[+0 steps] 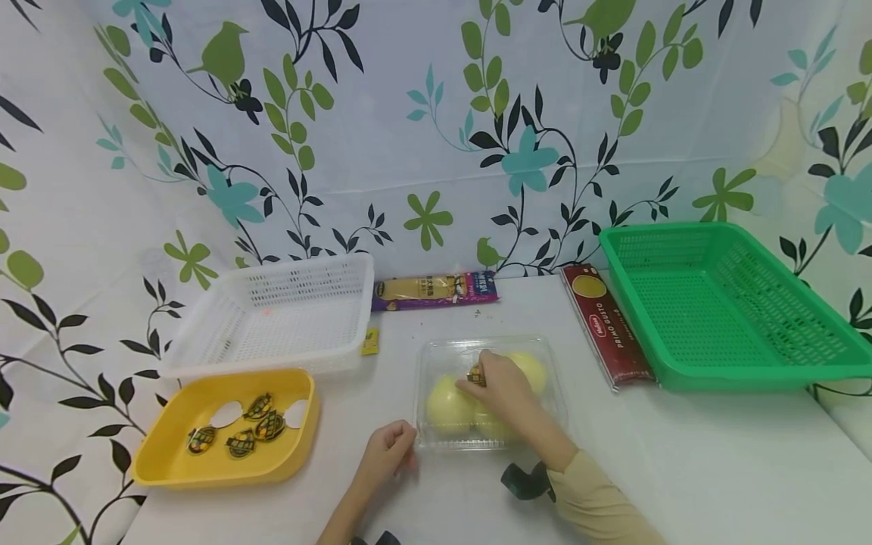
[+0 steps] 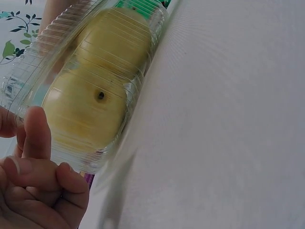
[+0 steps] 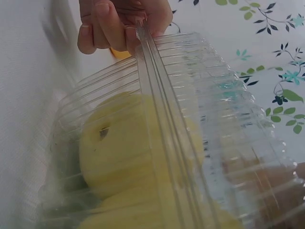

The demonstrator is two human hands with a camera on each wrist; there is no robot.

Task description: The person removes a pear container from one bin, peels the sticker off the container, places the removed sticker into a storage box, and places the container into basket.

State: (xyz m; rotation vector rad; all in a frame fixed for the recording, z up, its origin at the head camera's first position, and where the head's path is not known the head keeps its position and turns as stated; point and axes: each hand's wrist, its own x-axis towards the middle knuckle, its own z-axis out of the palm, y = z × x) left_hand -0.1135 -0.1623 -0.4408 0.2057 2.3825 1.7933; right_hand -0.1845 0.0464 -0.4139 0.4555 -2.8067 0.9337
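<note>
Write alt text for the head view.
A right hand reaches into a clear plastic clamshell of yellow fruit while the left hand holds its corner. Beside it sit a yellow tray, white basket and green basket.

1. The white table point(image 1: 681, 469) holds everything.
2. At its middle lies a clear box of yellow apples point(image 1: 487, 393).
3. At nine o'clock: yellow tray point(image 1: 163, 446), white basket point(image 1: 204, 341).
4. At twelve o'clock: noodle packet point(image 1: 433, 290).
5. At two o'clock: spaghetti packet point(image 1: 606, 325), green basket point(image 1: 722, 371).
</note>
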